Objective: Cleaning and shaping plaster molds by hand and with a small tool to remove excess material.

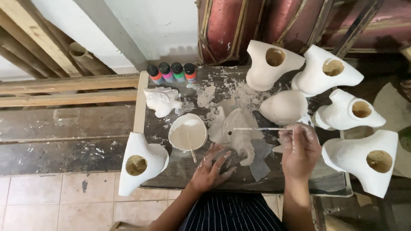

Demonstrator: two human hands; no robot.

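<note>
My right hand (299, 149), smeared with white, holds a thin paintbrush (261, 128) level over a pale plaster elephant-head figure (234, 130) lying on the dark worktable (180, 171). My left hand (212, 167) rests open on the table, fingers spread, just below the figure and beside a white bowl of white paint (187, 131) with a stick leaning in it. Both hands are coated in white.
Several white hollow plaster casts ring the table: one at the left front (141, 162), others at the right (370, 160) and back (269, 62). Bottles of coloured paint (172, 72) stand at the back left near a small white figure (162, 100). Wooden planks lie left.
</note>
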